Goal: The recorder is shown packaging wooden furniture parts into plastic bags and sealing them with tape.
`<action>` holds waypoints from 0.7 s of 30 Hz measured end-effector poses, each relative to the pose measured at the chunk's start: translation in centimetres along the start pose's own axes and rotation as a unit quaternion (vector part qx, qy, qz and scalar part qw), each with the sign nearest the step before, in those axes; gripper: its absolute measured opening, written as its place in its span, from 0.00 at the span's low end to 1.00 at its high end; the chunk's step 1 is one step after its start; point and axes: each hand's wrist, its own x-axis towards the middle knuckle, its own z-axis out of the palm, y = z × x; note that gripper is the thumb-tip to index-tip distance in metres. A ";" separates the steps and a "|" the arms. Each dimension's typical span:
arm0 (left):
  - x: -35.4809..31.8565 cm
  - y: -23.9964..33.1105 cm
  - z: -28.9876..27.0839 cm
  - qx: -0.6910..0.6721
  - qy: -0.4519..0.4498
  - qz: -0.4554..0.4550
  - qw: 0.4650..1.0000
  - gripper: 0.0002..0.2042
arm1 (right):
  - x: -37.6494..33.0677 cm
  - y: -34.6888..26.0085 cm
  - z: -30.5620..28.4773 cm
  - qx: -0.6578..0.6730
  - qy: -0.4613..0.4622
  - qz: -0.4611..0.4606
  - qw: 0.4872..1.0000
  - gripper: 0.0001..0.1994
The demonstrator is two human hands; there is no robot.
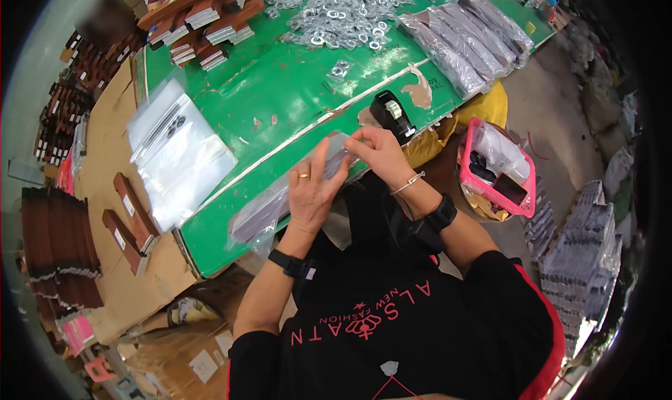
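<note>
A long, grey-brown bar in a clear plastic bag (262, 212) lies slantwise along the near edge of the green table. Over its upper half rests my left hand (313, 193), its fingers and thumb closed on the wrapped bar. My right hand (381, 155) pinches the bag's far right end between thumb and fingers. Just beyond that hand stands a black tape dispenser (392, 116) with a roll of clear tape. Left of my hands is a stack of flat clear plastic bags (183, 155).
Small bagged metal fittings (336, 15) are heaped at the back, beside stacked brown bars (203, 22). Wrapped bundles (465, 43) lie at the back right. A pink basket (528, 190) stands right of the table. Two brown bars (124, 239) rest on cardboard at left.
</note>
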 end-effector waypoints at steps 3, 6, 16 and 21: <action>0.1 0.2 0.0 0.003 -0.001 0.009 1.000 0.22 | -0.4 0.6 -0.2 -0.046 0.015 0.000 0.999 0.12; 0.4 0.0 -0.2 0.003 -0.006 0.018 1.000 0.21 | -0.8 1.0 -0.3 -0.064 0.017 0.002 0.998 0.13; 1.8 -1.0 -0.6 -0.076 -0.048 -0.031 0.995 0.16 | -1.2 -2.1 -0.5 0.035 -0.005 0.054 0.998 0.14; 3.0 -2.2 -1.0 -0.139 -0.070 -0.055 0.986 0.20 | -0.7 -1.3 -0.1 0.106 0.010 0.070 0.992 0.15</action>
